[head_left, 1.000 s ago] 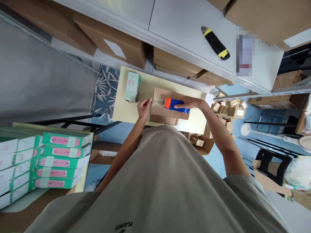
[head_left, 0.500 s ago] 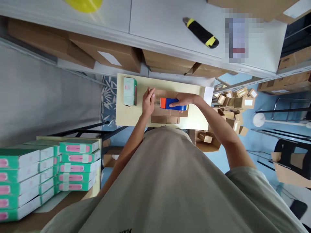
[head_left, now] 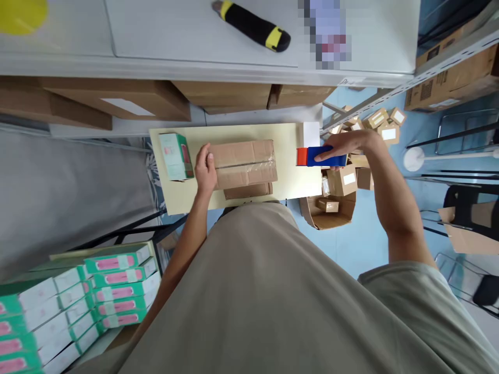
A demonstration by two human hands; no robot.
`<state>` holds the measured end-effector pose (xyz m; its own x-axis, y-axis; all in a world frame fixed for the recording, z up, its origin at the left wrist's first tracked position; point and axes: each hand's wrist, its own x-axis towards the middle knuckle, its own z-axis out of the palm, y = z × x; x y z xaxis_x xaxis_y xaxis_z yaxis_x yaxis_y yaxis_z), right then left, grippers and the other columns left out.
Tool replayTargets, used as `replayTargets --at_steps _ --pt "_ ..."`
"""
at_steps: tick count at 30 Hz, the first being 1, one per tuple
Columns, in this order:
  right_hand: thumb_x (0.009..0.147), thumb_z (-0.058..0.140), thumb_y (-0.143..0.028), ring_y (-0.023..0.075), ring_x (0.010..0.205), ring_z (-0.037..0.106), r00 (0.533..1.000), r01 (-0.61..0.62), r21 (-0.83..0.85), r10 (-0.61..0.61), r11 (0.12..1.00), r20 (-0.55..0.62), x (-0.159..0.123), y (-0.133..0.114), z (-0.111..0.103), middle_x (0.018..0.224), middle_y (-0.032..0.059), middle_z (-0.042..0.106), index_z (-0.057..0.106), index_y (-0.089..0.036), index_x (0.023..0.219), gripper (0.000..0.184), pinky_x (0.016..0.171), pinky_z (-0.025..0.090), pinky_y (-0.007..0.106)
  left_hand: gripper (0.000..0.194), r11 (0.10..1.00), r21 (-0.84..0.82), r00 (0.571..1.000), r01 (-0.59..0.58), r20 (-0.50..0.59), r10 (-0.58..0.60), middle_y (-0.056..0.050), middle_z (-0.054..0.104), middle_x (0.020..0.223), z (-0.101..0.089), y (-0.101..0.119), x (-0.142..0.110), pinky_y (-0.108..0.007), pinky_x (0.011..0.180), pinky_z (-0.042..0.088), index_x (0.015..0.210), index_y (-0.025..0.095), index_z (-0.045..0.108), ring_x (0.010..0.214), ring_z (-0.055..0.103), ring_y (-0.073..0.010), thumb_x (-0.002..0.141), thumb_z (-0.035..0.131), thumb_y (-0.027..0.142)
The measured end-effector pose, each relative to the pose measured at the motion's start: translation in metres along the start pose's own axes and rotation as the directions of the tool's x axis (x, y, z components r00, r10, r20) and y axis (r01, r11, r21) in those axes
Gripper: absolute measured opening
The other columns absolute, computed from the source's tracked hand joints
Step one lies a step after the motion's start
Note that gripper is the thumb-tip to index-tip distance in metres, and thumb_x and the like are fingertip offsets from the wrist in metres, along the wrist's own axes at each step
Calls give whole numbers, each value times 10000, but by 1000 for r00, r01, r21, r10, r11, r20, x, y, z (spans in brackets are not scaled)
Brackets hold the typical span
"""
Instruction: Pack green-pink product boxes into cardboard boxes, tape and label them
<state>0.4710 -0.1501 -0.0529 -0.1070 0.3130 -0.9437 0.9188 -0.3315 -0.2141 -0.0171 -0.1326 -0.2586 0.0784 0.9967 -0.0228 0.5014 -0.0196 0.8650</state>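
Observation:
A brown cardboard box (head_left: 244, 156) lies on the pale yellow tabletop (head_left: 290, 182), with clear tape along its middle seam and over its right end. My left hand (head_left: 205, 169) grips the left end of this box, thumb on top. Off to the right, apart from the box, my right hand (head_left: 337, 148) is wrapped around a blue tape dispenser (head_left: 315, 157) whose orange end points left. A flat cardboard piece (head_left: 248, 191) shows under the box's near side. Left of my left hand stands a green and white carton (head_left: 176, 157).
A black and yellow utility knife (head_left: 253, 25) lies on the shelf above, near a blurred-out item. Cardboard boxes (head_left: 128, 98) fill the level beneath. Green and white cartons (head_left: 117, 280) are stacked at lower left. Small parcels (head_left: 343, 179) pile up on the right, beside an open carton (head_left: 310, 213).
My right hand has moved right with the tape dispenser, from over the box to beyond its right end. My left hand now holds the box's left end. The view has shifted.

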Motion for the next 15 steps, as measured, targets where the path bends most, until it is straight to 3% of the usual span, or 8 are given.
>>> replayTargets --at_steps 3,8,12,15 --pt "859 851 -851 310 946 838 995 -20 -42 16 999 -94 32 6 7 898 135 836 841 -126 979 735 866 663 423 675 1000 21 1000 -4 3 4 -180 662 1645 -2 3 -1 -422 1390 399 1557 193 659 1590 592 -276 1164 439 695" --pt "882 845 -838 294 810 826 991 -23 -49 16 999 -134 84 -26 27 750 104 778 804 -104 878 734 821 662 420 655 998 59 1000 9 3 -9 -178 666 1646 -3 7 -2 -432 1380 415 1554 201 662 1582 604 -280 1166 448 684" --pt "983 860 -618 300 797 834 971 -122 -98 98 988 -219 96 -62 52 720 97 765 810 -104 923 519 880 647 438 689 997 74 1000 3 5 -4 -177 670 1645 -3 6 -2 -429 1377 418 1558 207 661 1577 612 -284 1153 446 722" --pt "1019 827 -425 360 1013 839 913 -129 -208 34 970 -407 108 -87 78 904 175 826 822 -72 1059 356 954 615 471 751 996 85 1000 -6 9 5 -183 661 1655 -3 4 -2 -432 1375 420 1574 199 655 1585 603 -291 1142 417 764"
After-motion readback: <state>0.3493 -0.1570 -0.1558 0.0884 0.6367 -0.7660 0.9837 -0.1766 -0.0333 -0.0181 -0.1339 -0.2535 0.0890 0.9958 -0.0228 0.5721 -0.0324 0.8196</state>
